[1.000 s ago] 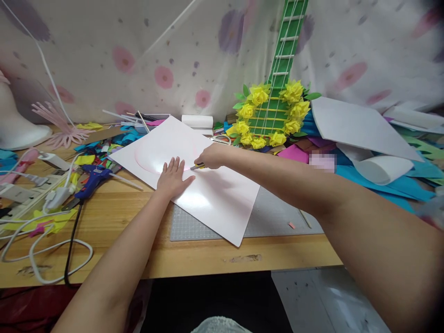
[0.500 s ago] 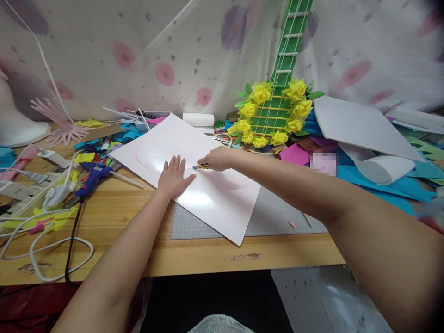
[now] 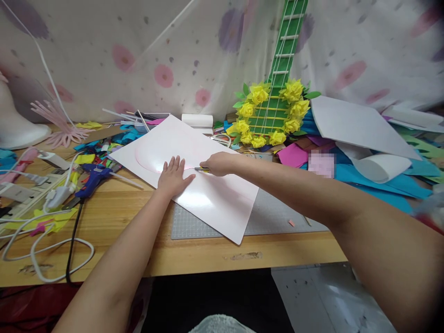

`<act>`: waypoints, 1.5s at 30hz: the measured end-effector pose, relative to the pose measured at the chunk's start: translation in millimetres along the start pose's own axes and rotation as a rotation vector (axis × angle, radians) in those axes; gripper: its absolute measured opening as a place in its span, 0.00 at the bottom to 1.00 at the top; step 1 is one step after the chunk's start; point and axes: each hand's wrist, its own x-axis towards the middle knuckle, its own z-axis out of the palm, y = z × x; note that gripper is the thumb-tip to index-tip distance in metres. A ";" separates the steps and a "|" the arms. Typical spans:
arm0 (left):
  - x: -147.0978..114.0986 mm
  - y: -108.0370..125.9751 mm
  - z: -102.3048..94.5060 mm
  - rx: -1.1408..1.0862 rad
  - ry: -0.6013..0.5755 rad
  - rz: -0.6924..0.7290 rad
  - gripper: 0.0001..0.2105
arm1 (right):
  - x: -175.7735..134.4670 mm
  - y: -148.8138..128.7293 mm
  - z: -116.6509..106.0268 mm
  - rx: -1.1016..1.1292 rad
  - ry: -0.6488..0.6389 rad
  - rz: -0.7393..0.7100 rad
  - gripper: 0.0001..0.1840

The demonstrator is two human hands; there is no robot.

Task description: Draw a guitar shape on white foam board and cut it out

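A large white board point(image 3: 222, 208) lies turned at an angle over a grey cutting mat point(image 3: 277, 217). A curved pink line point(image 3: 138, 159) runs across its surface. My left hand point(image 3: 171, 178) rests flat on the board with its fingers spread. Just to its right, my right hand point(image 3: 219, 164) is closed round a utility knife point(image 3: 202, 169) with a yellow and dark handle. The knife's blade points left and meets the board close to the pink line, near my left thumb.
To the left are a blue glue gun point(image 3: 92, 179), a power strip point(image 3: 38, 187) and tangled cables. A green guitar-shaped piece with yellow paper flowers point(image 3: 258, 95) stands behind the board. Coloured scraps and another white board point(image 3: 364, 125) lie at the right.
My right hand and the knife have shifted slightly right and a little nearer along the board. My left hand stays in place, and the view has moved slightly.
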 end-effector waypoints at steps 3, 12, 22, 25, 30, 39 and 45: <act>-0.3 0.3 -0.2 0.000 -0.003 -0.002 0.39 | -1.9 -0.4 2.4 0.016 0.002 0.008 0.24; -1.0 0.3 0.0 -0.007 0.011 -0.008 0.38 | -6.8 -3.5 7.3 0.032 0.008 0.015 0.24; 0.3 -0.5 2.3 0.020 0.011 -0.006 0.38 | -19.5 -4.8 14.2 0.056 -0.005 0.026 0.22; 0.7 -0.8 2.1 0.028 0.013 -0.007 0.38 | -23.4 -5.1 15.4 0.069 -0.011 0.034 0.22; 0.7 -0.1 0.9 0.019 -0.005 -0.011 0.38 | -28.6 -4.4 17.7 0.082 -0.013 0.036 0.22; 0.2 0.7 0.1 0.025 -0.007 -0.017 0.38 | -34.0 -2.4 26.1 0.104 -0.010 0.042 0.22; -0.9 1.6 -1.2 -0.003 -0.003 -0.023 0.38 | -39.1 -2.6 25.7 0.077 0.002 0.037 0.22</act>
